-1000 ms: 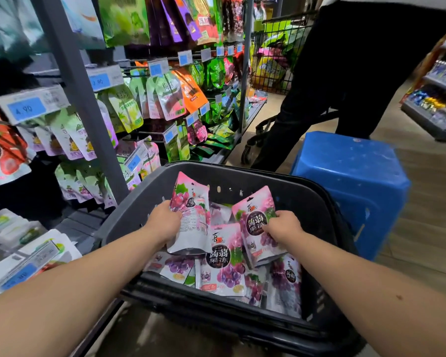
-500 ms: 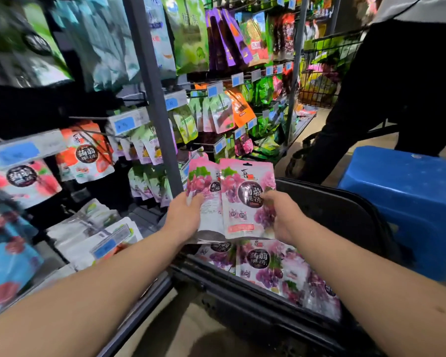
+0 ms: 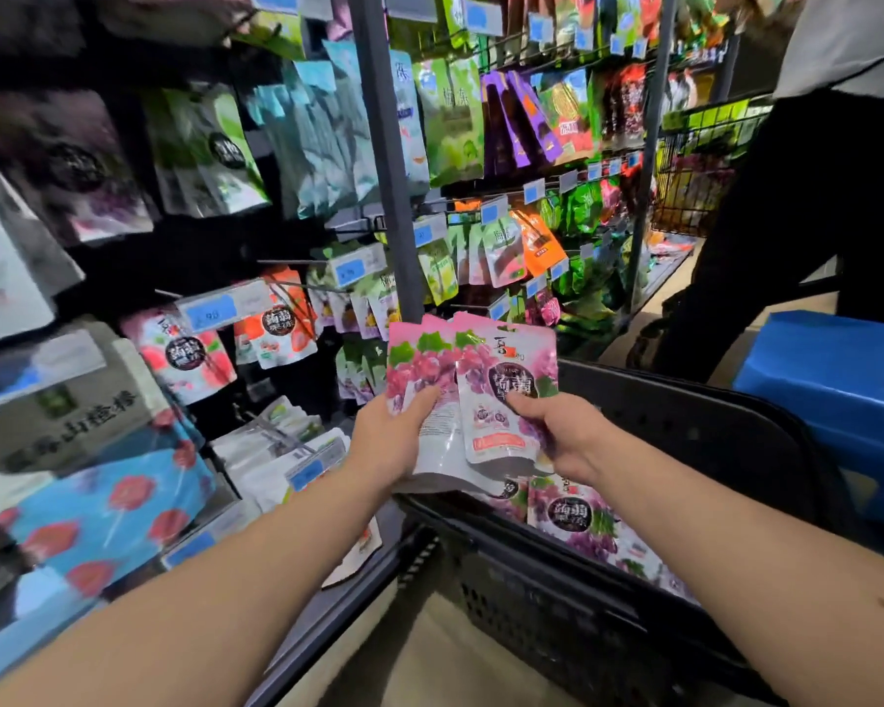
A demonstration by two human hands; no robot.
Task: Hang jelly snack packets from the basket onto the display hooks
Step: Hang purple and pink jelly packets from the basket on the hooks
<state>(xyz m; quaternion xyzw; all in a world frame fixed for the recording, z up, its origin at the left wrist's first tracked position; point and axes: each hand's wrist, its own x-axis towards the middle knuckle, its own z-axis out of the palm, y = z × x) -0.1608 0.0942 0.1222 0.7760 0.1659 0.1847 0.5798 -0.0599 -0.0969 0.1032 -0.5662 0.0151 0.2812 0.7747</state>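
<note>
Over the left edge of the black basket [image 3: 685, 426], close to the rack, the person held up pink grape jelly packets side by side. The left hand [image 3: 396, 441] gripped the left packet [image 3: 417, 364] from below, thumb laid across its front and fingers curled behind it; whether a second packet sat behind that one could not be told. The right hand [image 3: 565, 436] pinched the right packet [image 3: 501, 385], thumb pressed on the printed face and fingers tucked behind, and this packet's edge overlapped the left one slightly. More grape packets [image 3: 577, 517] lay flat inside the basket along its near edge, below the held pair. The display hooks [image 3: 287, 261] jutted from the rack to the left of the grey upright post [image 3: 386, 196], carrying blue price tags [image 3: 210, 311] and orange packets [image 3: 276, 329]; the held packets were near them but touched none. Beyond the basket's right edge stood a blue stool [image 3: 838, 380], with a second person in dark trousers [image 3: 787, 237] behind it.
</note>
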